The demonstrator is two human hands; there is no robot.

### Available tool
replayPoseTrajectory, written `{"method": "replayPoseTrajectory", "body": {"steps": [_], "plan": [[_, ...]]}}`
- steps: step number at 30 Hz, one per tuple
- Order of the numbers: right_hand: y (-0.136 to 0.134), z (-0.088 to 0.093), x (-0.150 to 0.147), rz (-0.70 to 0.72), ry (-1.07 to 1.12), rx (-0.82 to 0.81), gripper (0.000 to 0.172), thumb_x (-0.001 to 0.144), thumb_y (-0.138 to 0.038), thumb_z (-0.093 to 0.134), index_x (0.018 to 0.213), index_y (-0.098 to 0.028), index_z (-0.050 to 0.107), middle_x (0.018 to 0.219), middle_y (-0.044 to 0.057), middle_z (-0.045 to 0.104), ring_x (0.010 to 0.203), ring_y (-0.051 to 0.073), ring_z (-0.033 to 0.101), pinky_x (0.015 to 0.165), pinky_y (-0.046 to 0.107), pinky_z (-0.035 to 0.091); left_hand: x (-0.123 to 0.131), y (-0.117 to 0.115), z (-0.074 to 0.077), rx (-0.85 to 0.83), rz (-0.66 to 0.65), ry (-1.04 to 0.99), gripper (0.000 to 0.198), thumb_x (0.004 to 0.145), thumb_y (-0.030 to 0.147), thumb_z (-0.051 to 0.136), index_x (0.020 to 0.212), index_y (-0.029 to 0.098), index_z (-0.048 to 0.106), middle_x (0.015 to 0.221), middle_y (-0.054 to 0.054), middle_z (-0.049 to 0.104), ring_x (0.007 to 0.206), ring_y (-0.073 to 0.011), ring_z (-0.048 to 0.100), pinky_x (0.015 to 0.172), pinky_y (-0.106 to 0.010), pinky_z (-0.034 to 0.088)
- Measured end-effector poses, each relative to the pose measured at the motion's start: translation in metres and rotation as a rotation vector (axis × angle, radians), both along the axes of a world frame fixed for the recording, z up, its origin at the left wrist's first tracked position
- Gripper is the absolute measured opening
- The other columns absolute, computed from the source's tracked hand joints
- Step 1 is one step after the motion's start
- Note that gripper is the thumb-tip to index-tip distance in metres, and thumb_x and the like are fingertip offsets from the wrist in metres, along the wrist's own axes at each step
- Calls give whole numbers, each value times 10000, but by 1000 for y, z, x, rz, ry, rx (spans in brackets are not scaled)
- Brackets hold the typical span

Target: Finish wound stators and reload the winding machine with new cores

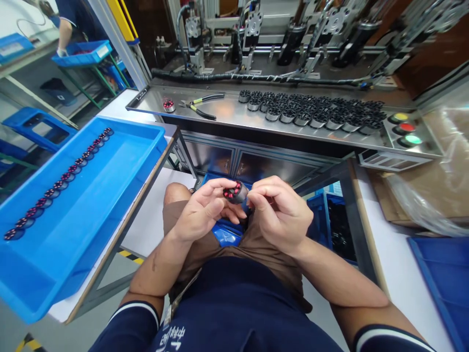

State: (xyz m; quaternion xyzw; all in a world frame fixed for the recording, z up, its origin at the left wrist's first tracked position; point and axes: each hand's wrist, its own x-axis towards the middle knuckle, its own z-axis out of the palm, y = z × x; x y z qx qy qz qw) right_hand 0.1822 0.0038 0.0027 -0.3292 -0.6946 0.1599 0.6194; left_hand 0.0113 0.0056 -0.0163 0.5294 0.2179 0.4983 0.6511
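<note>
My left hand point(205, 208) grips a motor stator point(236, 192) between its fingers over my lap. The piece is a short dark cylinder with red windings showing on the face turned to the left. Close against its right side is my right hand point(280, 210), with thumb and forefinger pinched together. Whatever that pinch holds, if anything, is too small to make out. On the steel bench, a similar red-wound stator point(169, 105) stands at the left end, beside a pair of cutting pliers point(201, 105) with yellow and black handles.
Several black-topped stators point(302, 117) crowd the bench point(227, 115) below the machine point(252, 29). A blue tray point(95, 195) at left holds a diagonal row of red-wound stators point(60, 185). Push buttons point(405, 128) sit at right. A co-worker point(68, 24) stands at far left.
</note>
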Motion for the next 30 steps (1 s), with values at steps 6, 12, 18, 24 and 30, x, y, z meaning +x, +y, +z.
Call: {"method": "replayPoseTrajectory", "body": {"steps": [6, 12, 18, 24, 30], "plan": [[0, 3, -1, 73, 51, -101, 160, 889, -56, 638, 783, -175, 645, 721, 4, 642, 628, 115, 619, 540, 234, 497, -2, -4, 9, 91, 141, -49, 286, 838, 345, 781, 923, 227, 535, 1175, -56, 686, 1013, -187, 718, 853, -321, 601], [1, 7, 4, 101, -77, 95, 125, 884, -60, 658, 843, -177, 640, 750, 20, 670, 684, 126, 649, 596, 240, 532, 5, -8, 11, -124, 74, -119, 521, 717, 507, 856, 1009, 193, 560, 978, -49, 724, 943, -207, 751, 792, -275, 616], [-1, 9, 10, 55, -187, 154, 114, 887, -80, 662, 871, -191, 641, 760, 27, 676, 662, 135, 648, 567, 248, 525, 3, -9, 11, -276, -196, -89, 381, 868, 444, 742, 1053, 181, 537, 772, -19, 748, 657, -161, 754, 525, -178, 563], [-7, 3, 0, 55, -11, 17, 153, 877, -43, 645, 819, -184, 649, 709, 6, 638, 671, 131, 626, 596, 253, 510, 11, -12, 3, -31, 61, -98, 371, 831, 386, 791, 1049, 203, 552, 879, -11, 750, 705, -152, 761, 578, -188, 594], [-8, -8, -8, 295, 335, -369, 192, 936, -197, 647, 746, -186, 664, 652, -6, 604, 600, 115, 570, 564, 245, 494, 14, -14, -3, 432, 469, 114, 430, 771, 232, 846, 1135, 196, 621, 1077, -61, 718, 960, -159, 733, 825, -233, 615]]}}
